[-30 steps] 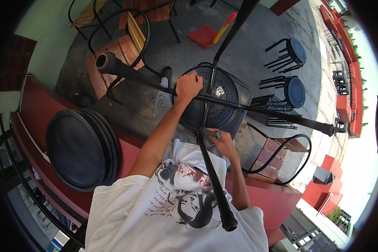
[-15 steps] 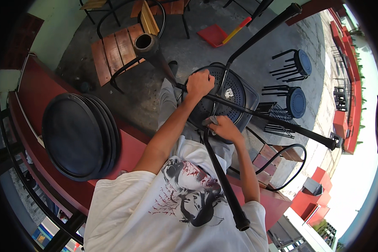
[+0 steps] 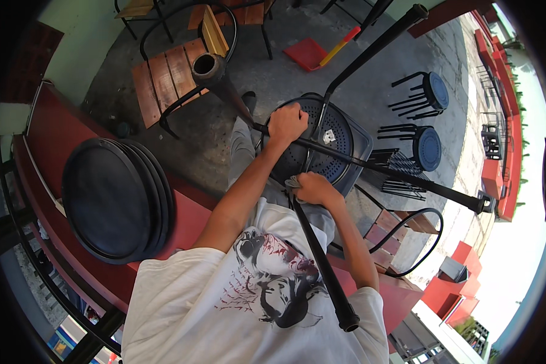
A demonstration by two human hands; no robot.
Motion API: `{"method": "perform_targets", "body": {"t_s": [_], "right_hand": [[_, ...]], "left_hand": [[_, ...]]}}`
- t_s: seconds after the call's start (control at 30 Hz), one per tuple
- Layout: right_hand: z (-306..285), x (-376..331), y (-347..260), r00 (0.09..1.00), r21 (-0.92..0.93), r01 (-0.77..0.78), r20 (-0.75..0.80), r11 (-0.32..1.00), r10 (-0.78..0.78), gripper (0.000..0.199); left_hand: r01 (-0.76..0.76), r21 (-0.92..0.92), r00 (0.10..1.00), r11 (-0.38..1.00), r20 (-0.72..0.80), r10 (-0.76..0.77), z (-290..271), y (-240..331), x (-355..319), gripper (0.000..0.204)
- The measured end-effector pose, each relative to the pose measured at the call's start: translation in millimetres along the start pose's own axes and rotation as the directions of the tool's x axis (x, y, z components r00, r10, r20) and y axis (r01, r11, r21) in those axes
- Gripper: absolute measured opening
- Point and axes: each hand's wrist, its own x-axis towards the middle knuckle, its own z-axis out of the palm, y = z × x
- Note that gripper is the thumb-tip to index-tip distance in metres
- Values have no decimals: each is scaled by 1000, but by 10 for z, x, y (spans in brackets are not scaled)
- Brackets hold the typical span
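Note:
In front of me a black metal table base (image 3: pixel 379 162) stands with its several legs spread outward, one of them reaching back toward my chest. My left hand (image 3: pixel 287 124) is closed around the base near where a leg joins it. My right hand (image 3: pixel 314 187) is closed on a grey cloth (image 3: pixel 293 184), pressed against the leg nearest me. Below the base is a round black perforated stool seat (image 3: pixel 330 130) with a small pale label on it. The fingertips of my right hand are partly hidden.
On the red ledge (image 3: pixel 191 221) at left leans a stack of round black tabletops (image 3: pixel 112 200). Wooden-slat chairs (image 3: pixel 170 76) stand ahead. A red dustpan (image 3: pixel 306 53) lies on the concrete floor. At right are overturned black stools (image 3: pixel 428 148) and another chair (image 3: pixel 388 233).
My right hand has shifted slightly left with the cloth, along the nearest leg's inner end. My left hand keeps its hold, and the base has barely moved.

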Motion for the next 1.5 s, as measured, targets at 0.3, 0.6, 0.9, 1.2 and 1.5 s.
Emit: {"method": "perform_targets", "body": {"t_s": [0.3,0.6,0.9,1.2,1.5], "right_hand": [[64,-69,286,904,199,158,-424,967,-61,37],[436,-503,364,991,729,131,-96,671,-89,43],[297,70,421,624,239,183,-778,953,75,47],[310,-226,494,745,392,149,-649,908,158,40],[576,-155,459,764,581,74,-555,811,328,31]], "left_hand": [[-5,-7,1000,1000,-18,5,8,11,3,26],[-14,-5,1000,1000,-24,14,14,-14,-9,25],[-39,28,998,999,-55,40,30,13,22,25],[-33,16,998,999,-58,34,18,-15,-16,23],[-1,24,999,1000,-44,3,-2,38,16,24]]}}
